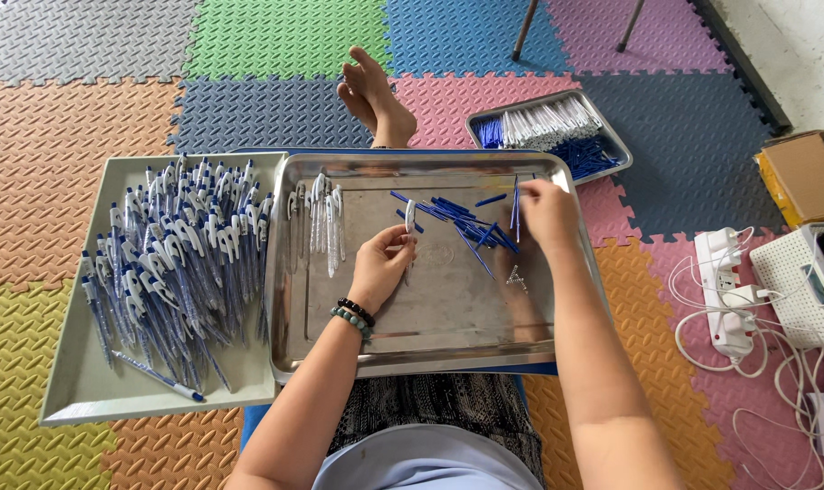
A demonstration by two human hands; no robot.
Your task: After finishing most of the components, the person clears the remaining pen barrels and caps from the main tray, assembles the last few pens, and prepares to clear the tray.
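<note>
Left hand [382,263] upright, pinching pen barrel [410,218]

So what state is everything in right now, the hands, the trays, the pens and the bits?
Left hand: pinching a white pen barrel, upright.
Right hand: pinching a blue refill, lifted.
Steel tray: on the lap, holding loose parts.
Blue refills: scattered on the steel tray.
White barrels: lying in a row.
Grey tray: piled with assembled pens.
Far tray: filled with refills.
Power strip: plugs inserted.
</note>
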